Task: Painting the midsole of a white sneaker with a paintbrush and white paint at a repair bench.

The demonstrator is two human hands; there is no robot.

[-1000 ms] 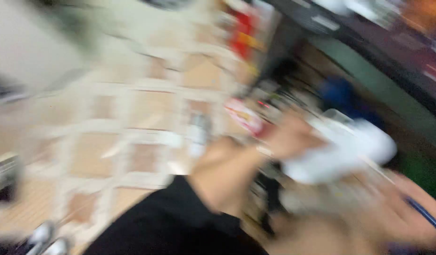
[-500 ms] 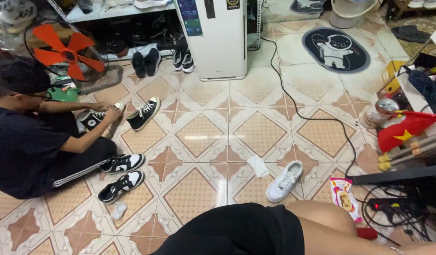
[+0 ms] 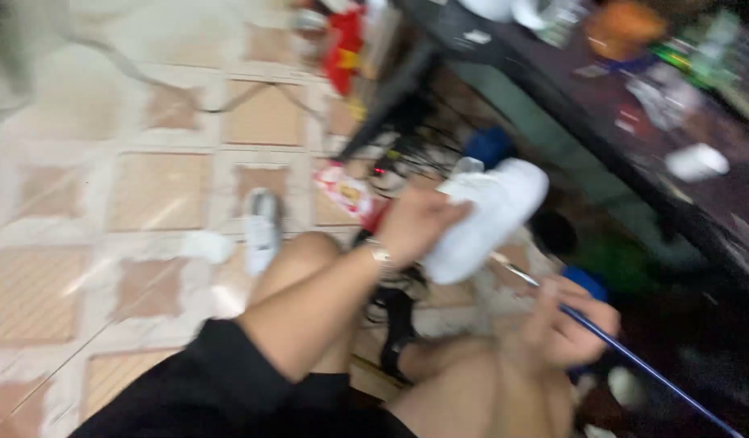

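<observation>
My left hand [image 3: 413,223] grips a white sneaker [image 3: 486,217] by its upper, holding it over my bare knees. My right hand [image 3: 565,324] is closed around a thin blue stick-like tool [image 3: 634,361] whose tip [image 3: 504,264] reaches up to the underside of the sneaker. The picture is blurred by motion, so the tool's tip is hard to make out. A wristband shows on my left wrist.
A second white sneaker [image 3: 263,227] lies on the tiled floor [image 3: 156,195] beyond my knee. A red-and-white packet [image 3: 348,193] and tangled cables [image 3: 407,158] lie near a dark table [image 3: 634,138] cluttered with small items. A cord runs across the floor.
The view has swung from the tiled room and a seated person back down to my lap; the sneaker and both hands are in view again.
</observation>
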